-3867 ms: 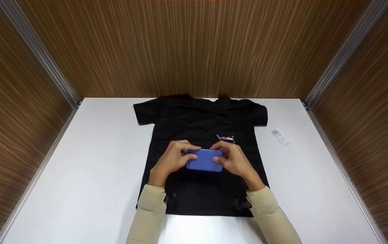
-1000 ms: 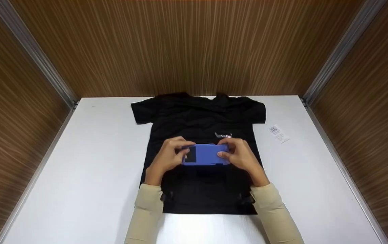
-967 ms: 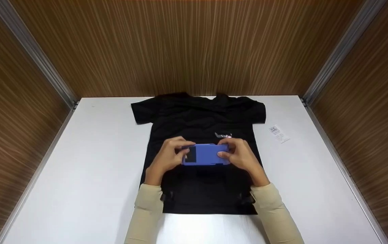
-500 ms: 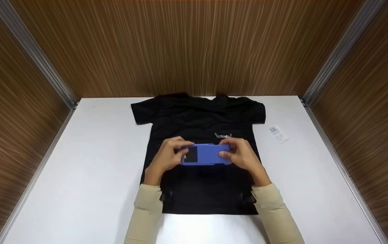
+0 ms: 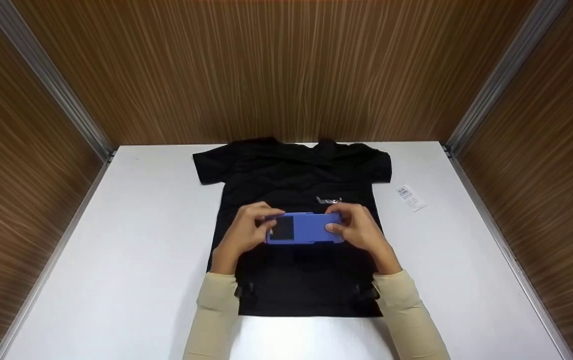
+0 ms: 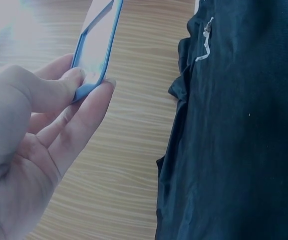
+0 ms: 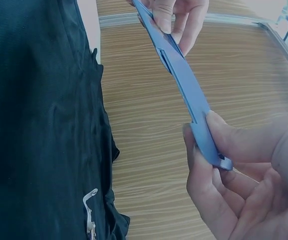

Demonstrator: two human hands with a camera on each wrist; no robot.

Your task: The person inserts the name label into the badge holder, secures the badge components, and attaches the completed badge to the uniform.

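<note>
A flat blue case [image 5: 311, 229] with a sliding cover is held level above a black T-shirt [image 5: 286, 285]. My left hand [image 5: 247, 230] pinches its left end between thumb and fingers, beside a dark glossy pane [image 5: 283, 228]. In the left wrist view this pane [image 6: 95, 47] looks bright inside a blue rim. My right hand [image 5: 359, 230] pinches the right end of the cover, thumb on the upper face. The right wrist view shows the two blue parts [image 7: 191, 92] offset lengthwise, with the left hand [image 7: 183, 15] at the far end.
A small silvery, crumpled-looking strip [image 5: 329, 200] lies on the shirt just beyond my right hand. A white printed paper slip [image 5: 410, 199] lies right of the shirt on the white table [image 5: 131, 250]. Wood-grain panels [image 5: 276, 70] stand at the back and both sides.
The blue case was compact and plain blue earliest on. My hands have since drawn apart, the cover sliding right and the dark pane showing; over the last second it widens slightly.
</note>
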